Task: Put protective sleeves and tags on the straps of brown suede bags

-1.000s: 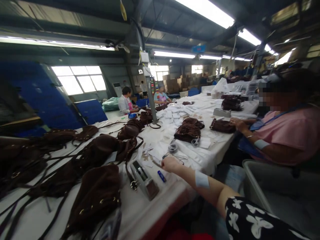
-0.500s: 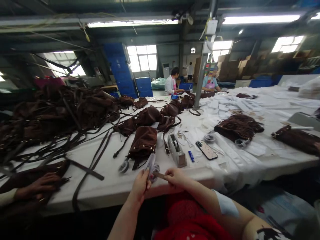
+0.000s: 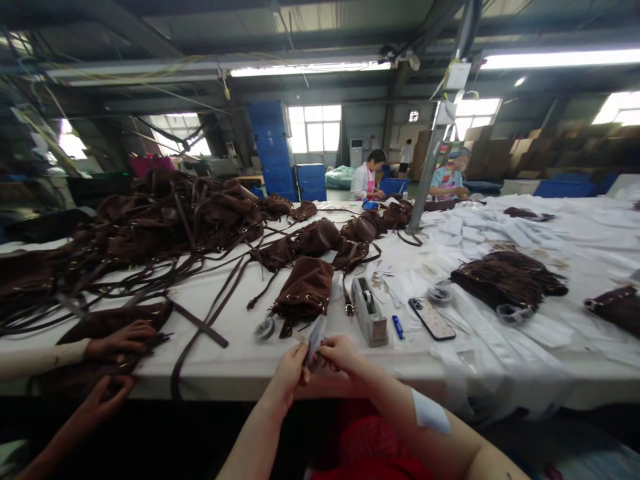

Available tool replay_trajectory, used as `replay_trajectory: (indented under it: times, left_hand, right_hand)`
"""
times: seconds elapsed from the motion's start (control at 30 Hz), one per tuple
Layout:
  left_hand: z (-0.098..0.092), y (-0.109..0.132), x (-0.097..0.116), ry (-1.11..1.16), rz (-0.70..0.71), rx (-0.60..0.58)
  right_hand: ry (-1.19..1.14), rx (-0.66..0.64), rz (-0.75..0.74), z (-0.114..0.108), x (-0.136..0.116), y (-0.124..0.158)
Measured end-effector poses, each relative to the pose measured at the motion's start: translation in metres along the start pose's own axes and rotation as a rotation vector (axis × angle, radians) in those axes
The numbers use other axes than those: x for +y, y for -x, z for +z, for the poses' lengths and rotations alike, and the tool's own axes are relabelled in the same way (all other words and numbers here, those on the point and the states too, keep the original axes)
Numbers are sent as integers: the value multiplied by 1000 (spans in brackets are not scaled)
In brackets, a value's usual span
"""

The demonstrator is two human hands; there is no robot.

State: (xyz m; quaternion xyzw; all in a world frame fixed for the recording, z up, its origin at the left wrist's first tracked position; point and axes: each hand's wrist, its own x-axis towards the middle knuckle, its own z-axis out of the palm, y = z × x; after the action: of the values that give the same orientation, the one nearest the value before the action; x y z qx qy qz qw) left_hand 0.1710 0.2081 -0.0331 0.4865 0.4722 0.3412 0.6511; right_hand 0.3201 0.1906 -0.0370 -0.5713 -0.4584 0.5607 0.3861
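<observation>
My left hand (image 3: 290,369) is closed around a strap wrapped in clear plastic (image 3: 316,333), at the table's front edge. From the other side, the closed fingers of my right hand (image 3: 343,353) pinch the lower part of the same bundle; the fingers hide most of it. Just beyond my hands lies a dark brown drawstring bag (image 3: 305,287) with metal eyelets. A coil in clear plastic (image 3: 265,328) lies beside its left corner. Right of the bag stands a grey tape dispenser (image 3: 371,320), followed by a small blue stick-shaped item (image 3: 398,327) and a phone (image 3: 431,319).
At left a co-worker's hands (image 3: 123,343) rest on another brown bag (image 3: 145,312). Behind is a heap of brown bags (image 3: 200,213) with trailing straps. A fringed brown bag (image 3: 510,280) lies right. A metal post (image 3: 427,177) rises at the table's far side.
My right hand has moved in beside my left; the brown strap end that stuck out between them is now hidden. The view has turned left, showing a second co-worker hand.
</observation>
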Motion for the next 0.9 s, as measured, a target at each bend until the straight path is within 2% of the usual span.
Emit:
replay_trajectory:
  times: [0.1,0.2,0.27,0.4,0.47,0.57,0.77,0.9]
  left_hand:
    - [-7,-2,0,-27,24,41]
    - [-12,-4,-1,-46,34,39]
    - [-14,-5,-1,-73,33,27]
    - [-11,-7,-4,-158,40,-7]
    - [-8,-8,-4,-206,56,-23]
    - [-7,-8,-3,-267,92,-42]
    - [-14,-8,-3,-382,172,-52]
    - [-15,-10,-5,-396,172,-66]
  right_hand:
    - [37,-25,-83,-7,3,12]
    - [103,-163,-299,-16,1,26]
    - [266,-234,-434,-22,-8,31]
    - [799,-122,-667,-30,-38,20]
    - [970,-72,-749,-30,-50,5]
    - [1013,-107,-741,-27,-58,-18]
    - [943,-198,-475,-26,-65,-42]
    - [931,-439,-448,-32,-77,-49]
